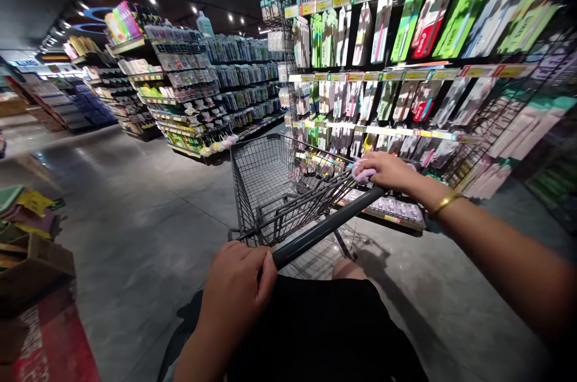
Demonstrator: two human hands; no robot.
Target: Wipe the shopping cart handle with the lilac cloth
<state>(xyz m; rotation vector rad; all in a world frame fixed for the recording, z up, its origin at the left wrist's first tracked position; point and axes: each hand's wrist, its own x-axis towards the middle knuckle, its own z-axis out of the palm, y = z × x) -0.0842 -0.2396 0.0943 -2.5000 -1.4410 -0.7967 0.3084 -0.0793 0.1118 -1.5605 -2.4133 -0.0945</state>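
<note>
And here's the shopping cart (246,193), dead centre, its handle bar (327,229) slanting from seven o'clock up towards three. Left hand (241,277) at seven, fingers wrapped over the near end of the bar; right hand (385,170) out at three, fingers curled on a lilac bundle (363,173) at the far end, soft-looking, though what it is I can't tell. Stiff wire frame, this; it should roll lightly, and the smooth bar could slip under a loose palm, so a wide hold at both ends looks best for steering. Into the wire basket (265,181) now: bare mesh floor showing. Between eight and nine, a cardboard box (45,259), coloured packets (33,205) bunched at its top. Over at two, the display rack (419,74), loaded with carded packs (403,24).
</note>
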